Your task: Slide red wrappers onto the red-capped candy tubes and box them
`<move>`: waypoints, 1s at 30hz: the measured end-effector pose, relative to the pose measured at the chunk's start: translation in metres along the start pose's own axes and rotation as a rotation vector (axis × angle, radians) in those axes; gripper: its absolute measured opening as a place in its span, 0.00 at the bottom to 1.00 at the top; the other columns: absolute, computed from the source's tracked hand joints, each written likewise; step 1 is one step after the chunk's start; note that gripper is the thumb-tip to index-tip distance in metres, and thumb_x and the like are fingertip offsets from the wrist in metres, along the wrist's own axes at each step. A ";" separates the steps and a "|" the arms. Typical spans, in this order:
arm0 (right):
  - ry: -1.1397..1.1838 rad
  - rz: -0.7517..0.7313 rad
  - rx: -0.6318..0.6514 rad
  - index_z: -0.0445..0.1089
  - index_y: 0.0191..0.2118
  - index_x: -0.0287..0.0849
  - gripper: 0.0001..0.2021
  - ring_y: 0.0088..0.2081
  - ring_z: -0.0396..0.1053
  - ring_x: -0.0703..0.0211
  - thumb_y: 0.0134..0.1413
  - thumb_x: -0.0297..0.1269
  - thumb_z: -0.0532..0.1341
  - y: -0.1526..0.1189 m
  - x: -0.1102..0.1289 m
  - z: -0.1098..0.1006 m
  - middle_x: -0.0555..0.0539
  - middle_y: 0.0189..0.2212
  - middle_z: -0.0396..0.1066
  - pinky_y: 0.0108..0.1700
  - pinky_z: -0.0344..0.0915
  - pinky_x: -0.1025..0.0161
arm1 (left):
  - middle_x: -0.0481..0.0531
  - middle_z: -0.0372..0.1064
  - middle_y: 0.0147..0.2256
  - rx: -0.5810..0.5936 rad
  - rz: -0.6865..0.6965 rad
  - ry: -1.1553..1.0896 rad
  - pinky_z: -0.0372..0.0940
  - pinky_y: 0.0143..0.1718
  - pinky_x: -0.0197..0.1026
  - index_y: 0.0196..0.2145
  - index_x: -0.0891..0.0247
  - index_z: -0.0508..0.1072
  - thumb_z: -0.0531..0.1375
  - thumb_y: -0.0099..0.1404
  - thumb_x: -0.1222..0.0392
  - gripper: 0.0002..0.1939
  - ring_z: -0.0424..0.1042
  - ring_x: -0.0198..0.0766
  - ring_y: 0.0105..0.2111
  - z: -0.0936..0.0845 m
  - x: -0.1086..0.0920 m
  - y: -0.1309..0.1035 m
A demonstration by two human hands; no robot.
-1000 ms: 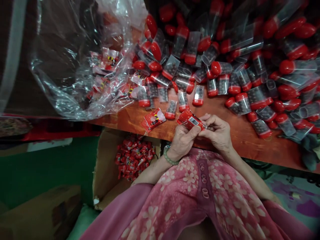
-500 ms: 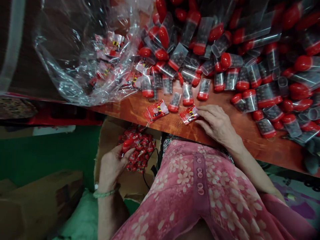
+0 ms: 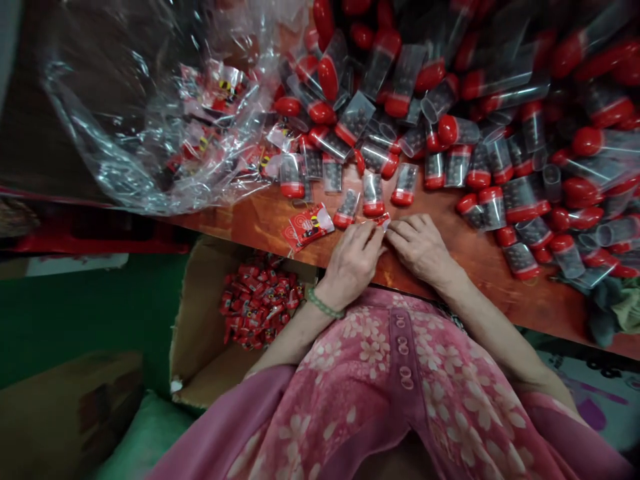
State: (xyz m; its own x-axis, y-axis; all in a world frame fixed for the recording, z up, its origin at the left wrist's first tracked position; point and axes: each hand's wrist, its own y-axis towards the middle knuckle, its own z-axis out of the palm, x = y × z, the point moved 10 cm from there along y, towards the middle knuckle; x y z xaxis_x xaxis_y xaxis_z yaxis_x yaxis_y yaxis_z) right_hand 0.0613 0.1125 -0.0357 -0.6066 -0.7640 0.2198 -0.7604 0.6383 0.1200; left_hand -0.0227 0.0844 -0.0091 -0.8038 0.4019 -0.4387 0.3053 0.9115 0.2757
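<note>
A small red printed packet [image 3: 383,221] lies at the table's near edge, mostly covered by my fingers. My left hand [image 3: 353,261] bends over it from the left, its fingertips closed on the packet. From the right, my right hand [image 3: 421,248] pinches the packet's other edge with thumb and fingers. Left of my hands rests another red packet [image 3: 311,225] with a black and yellow figure on it. Just beyond my fingers stand or lie several clear capsules with red caps, such as this capsule [image 3: 373,193], holding dark beads.
A heap of red-capped clear tubes [image 3: 493,153] covers the back and right of the table [image 3: 495,280]. At the left a crinkled clear plastic bag [image 3: 150,147] holds more packets. Below the table edge a cardboard box [image 3: 193,320] contains many filled red packets [image 3: 265,300].
My left hand has moved from above the cardboard box up to the table and onto the packet by my right hand. The red object it held is out of its fingers.
</note>
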 end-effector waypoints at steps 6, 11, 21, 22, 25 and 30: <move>-0.097 0.037 0.038 0.76 0.38 0.39 0.15 0.37 0.65 0.50 0.70 0.26 0.52 -0.001 0.007 -0.014 0.40 0.34 0.76 0.42 0.58 0.53 | 0.61 0.76 0.40 0.119 0.127 0.093 0.67 0.44 0.47 0.46 0.70 0.77 0.49 0.76 0.66 0.17 0.70 0.45 0.40 0.022 -0.005 0.012; 0.109 0.094 0.261 0.74 0.40 0.39 0.07 0.38 0.71 0.51 0.67 0.26 0.57 0.007 -0.004 -0.025 0.42 0.37 0.77 0.45 0.63 0.55 | 0.57 0.74 0.36 0.036 0.195 0.080 0.64 0.41 0.43 0.37 0.67 0.77 0.50 0.76 0.66 0.16 0.68 0.41 0.37 0.022 -0.008 0.005; 0.133 -0.055 0.270 0.75 0.52 0.44 0.14 0.53 0.65 0.45 0.69 0.29 0.55 0.104 0.017 -0.014 0.37 0.54 0.70 0.56 0.65 0.48 | 0.57 0.71 0.30 -0.084 0.188 -0.094 0.63 0.39 0.45 0.32 0.65 0.78 0.54 0.71 0.67 0.14 0.69 0.43 0.35 0.022 0.003 0.001; 0.102 -0.067 0.306 0.75 0.52 0.45 0.13 0.53 0.65 0.43 0.68 0.30 0.56 0.108 0.018 -0.006 0.38 0.53 0.69 0.55 0.66 0.46 | 0.57 0.72 0.31 -0.082 0.187 -0.088 0.63 0.39 0.45 0.33 0.65 0.78 0.54 0.71 0.66 0.13 0.69 0.43 0.35 0.023 0.002 0.001; 0.072 -0.109 0.311 0.76 0.50 0.46 0.11 0.54 0.64 0.42 0.69 0.34 0.58 0.118 0.015 0.008 0.40 0.51 0.69 0.53 0.67 0.45 | 0.59 0.74 0.34 -0.040 0.145 -0.076 0.64 0.40 0.45 0.40 0.65 0.80 0.53 0.73 0.64 0.14 0.70 0.44 0.36 0.027 0.004 0.003; 0.113 -0.134 0.215 0.73 0.52 0.45 0.14 0.57 0.63 0.44 0.74 0.40 0.52 0.124 0.004 0.007 0.43 0.50 0.68 0.58 0.66 0.42 | 0.61 0.76 0.42 0.027 0.086 -0.034 0.67 0.45 0.46 0.50 0.67 0.77 0.51 0.71 0.70 0.17 0.72 0.46 0.42 0.032 0.003 0.008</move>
State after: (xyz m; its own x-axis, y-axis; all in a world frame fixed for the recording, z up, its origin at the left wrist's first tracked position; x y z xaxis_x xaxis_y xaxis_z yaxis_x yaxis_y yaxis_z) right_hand -0.0370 0.1877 -0.0267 -0.4769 -0.8172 0.3237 -0.8711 0.4885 -0.0499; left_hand -0.0068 0.0956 -0.0358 -0.7561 0.4815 -0.4431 0.3869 0.8751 0.2908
